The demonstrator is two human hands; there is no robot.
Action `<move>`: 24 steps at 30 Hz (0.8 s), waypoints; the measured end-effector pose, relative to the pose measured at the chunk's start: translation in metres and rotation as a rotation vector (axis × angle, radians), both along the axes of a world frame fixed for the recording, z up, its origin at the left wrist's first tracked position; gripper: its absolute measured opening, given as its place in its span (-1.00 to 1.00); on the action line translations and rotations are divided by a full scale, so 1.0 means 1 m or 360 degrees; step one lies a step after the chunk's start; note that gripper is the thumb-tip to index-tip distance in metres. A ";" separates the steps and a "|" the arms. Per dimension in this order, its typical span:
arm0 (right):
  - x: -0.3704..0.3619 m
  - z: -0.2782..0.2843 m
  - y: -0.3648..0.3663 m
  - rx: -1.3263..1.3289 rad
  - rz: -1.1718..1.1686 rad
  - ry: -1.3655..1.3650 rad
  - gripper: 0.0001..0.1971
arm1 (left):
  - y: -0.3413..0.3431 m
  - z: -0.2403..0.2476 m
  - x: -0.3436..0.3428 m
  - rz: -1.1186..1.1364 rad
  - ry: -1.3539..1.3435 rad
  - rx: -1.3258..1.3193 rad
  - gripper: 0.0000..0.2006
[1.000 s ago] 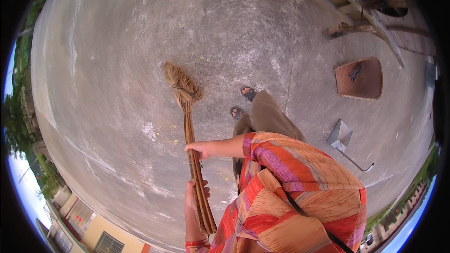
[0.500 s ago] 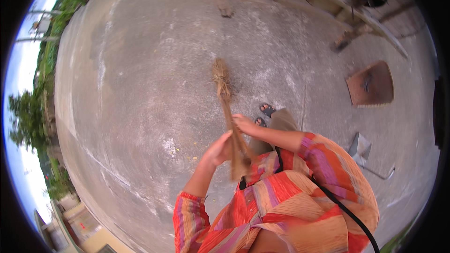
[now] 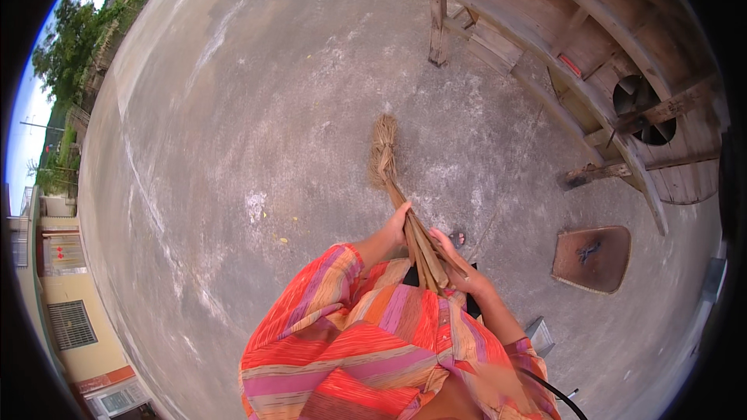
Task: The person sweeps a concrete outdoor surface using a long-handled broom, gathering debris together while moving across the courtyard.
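In front of my body is a straw broom point(image 3: 384, 148), a tied bundle of dry stalks with a bushy, frayed head pointing away from me. Its flat brown stalks fan out at the near end, close to my striped shirt. My left hand point(image 3: 397, 224) is closed around the stalks just below the tied part. Farther down, my right hand point(image 3: 462, 268) grips the spread stalks from the right side, its fingers lying along them. The palm side of the right hand is partly hidden by the stalks.
Grey concrete floor point(image 3: 257, 148) spreads all around. A wooden machine with a round fan opening point(image 3: 644, 109) stands at the upper right. Below it lies a brown scoop-shaped tray point(image 3: 593, 259). A metal dustpan point(image 3: 540, 336) is by my right arm. Buildings point(image 3: 74, 319) stand at the far left.
My view has turned, so the machine and tray sit lower. My left hand has shifted up the stalks, while my right hand has moved down toward their spread end.
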State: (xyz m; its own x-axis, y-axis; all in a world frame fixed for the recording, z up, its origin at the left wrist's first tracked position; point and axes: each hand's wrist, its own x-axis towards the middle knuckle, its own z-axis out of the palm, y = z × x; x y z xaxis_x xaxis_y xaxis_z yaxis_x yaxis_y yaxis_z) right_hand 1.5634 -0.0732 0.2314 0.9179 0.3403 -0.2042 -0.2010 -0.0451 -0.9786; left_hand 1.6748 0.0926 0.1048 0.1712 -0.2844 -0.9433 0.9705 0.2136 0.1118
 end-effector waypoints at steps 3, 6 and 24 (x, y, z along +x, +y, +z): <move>0.002 0.016 -0.011 -0.0221 -0.0025 -0.0297 -0.27 | 0.004 -0.046 -0.002 0.0522 -0.0105 -0.0183 -0.63; 0.015 0.004 -0.031 0.0319 -0.0425 -0.0326 -0.41 | -0.032 -0.055 0.032 0.0831 -0.0161 -0.0305 -0.70; -0.136 0.115 -0.091 0.0380 -0.3184 -0.0716 -0.65 | -0.294 -0.053 0.029 -0.0700 0.0170 -0.0086 -0.78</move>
State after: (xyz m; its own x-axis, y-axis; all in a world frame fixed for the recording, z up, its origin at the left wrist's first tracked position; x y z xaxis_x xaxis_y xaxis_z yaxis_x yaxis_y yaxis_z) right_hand 1.4269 -0.1639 0.3459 -0.0659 -0.9976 -0.0206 0.4037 -0.0077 -0.9149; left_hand 1.7039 -0.2013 0.0519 -0.0745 -0.3573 -0.9310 0.9757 -0.2190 0.0060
